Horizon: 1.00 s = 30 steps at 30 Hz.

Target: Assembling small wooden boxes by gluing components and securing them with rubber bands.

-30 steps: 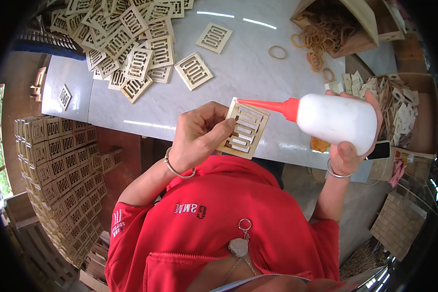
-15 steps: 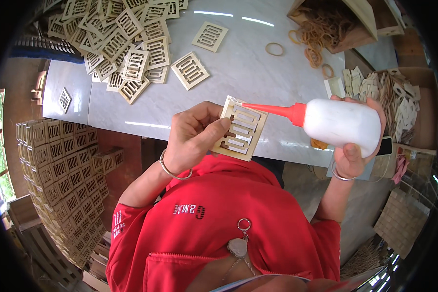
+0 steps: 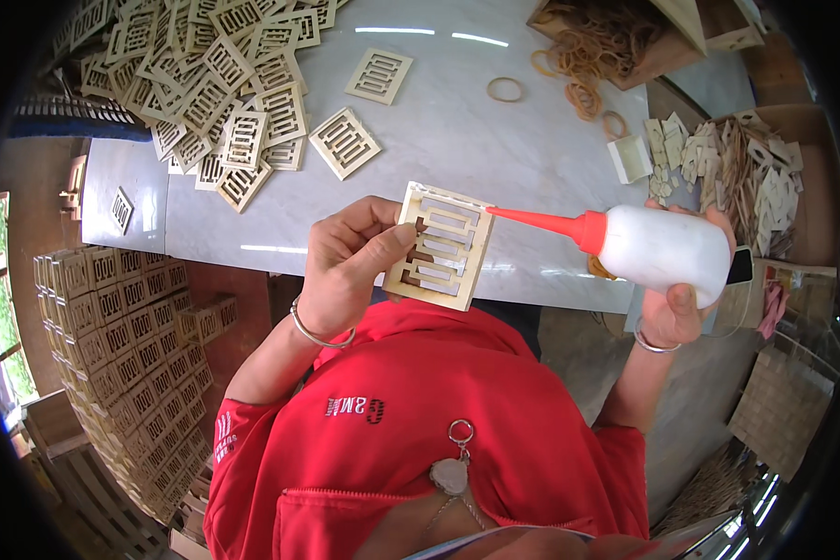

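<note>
My left hand (image 3: 355, 266) pinches the left edge of a pale wooden panel (image 3: 473, 263) with slotted cut-outs, held up before my chest at the table's near edge. White glue shows in a line along the panel's top edge. Closed round a white squeeze bottle (image 3: 667, 247) is my right hand (image 3: 686, 313); its palm is partly hidden behind the bottle. The bottle lies sideways, its long red nozzle (image 3: 537, 221) pointing left. The nozzle's tip is at the panel's top right corner.
Many similar panels (image 3: 243, 140) lie heaped at the back left of the table (image 3: 439, 103). A wooden box (image 3: 667, 79) spills rubber bands at the back right. Wood pieces (image 3: 737, 177) fill a carton beyond my right hand. Slotted wooden boxes (image 3: 121, 327) are stacked at left.
The nozzle tip has travelled right along the panel's top edge, leaving a longer line of glue. The panel has shifted slightly left in view.
</note>
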Motion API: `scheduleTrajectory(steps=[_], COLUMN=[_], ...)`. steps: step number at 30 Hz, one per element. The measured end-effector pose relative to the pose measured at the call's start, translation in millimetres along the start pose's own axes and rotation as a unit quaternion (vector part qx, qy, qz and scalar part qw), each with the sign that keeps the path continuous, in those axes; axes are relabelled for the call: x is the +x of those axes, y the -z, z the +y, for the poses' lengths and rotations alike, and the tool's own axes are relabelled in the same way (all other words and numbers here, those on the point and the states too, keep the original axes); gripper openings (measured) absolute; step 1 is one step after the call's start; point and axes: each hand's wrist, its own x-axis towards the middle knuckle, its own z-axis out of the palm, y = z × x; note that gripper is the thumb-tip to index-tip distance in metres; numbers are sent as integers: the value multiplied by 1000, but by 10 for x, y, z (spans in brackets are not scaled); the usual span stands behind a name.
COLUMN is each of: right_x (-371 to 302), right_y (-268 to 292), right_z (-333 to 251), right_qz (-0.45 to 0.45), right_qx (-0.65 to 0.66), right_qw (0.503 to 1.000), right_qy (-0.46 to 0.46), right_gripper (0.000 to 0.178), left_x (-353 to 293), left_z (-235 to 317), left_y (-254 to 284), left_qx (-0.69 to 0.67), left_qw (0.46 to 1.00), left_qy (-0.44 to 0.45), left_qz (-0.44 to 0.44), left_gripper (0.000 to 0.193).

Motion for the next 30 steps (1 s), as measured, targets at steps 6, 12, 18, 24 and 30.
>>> scheduleTrajectory(steps=[6, 12, 18, 24, 30], right_x=[-74, -86, -68, -125, -204], right_y=[-9, -18, -34, -18, 31], right_z=[180, 248, 280, 263, 224], right_qz=[54, 79, 76, 61, 34], right_qx=[105, 137, 160, 154, 157], right_qw=[992, 985, 983, 984, 986], right_qy=[-44, -66, -50, -59, -53], right_gripper=[86, 86, 81, 84, 84], left_x=[34, 39, 66, 86, 97], left_z=[5, -68, -38, -24, -43], left_y=[-58, -51, -81, -70, -67], left_qx=[-92, -113, -135, -138, -140], left_qw=[994, 992, 988, 988, 989], left_qy=[55, 53, 69, 69, 52], left_qz=[4, 8, 6, 5, -4], left_gripper=[15, 15, 16, 16, 17])
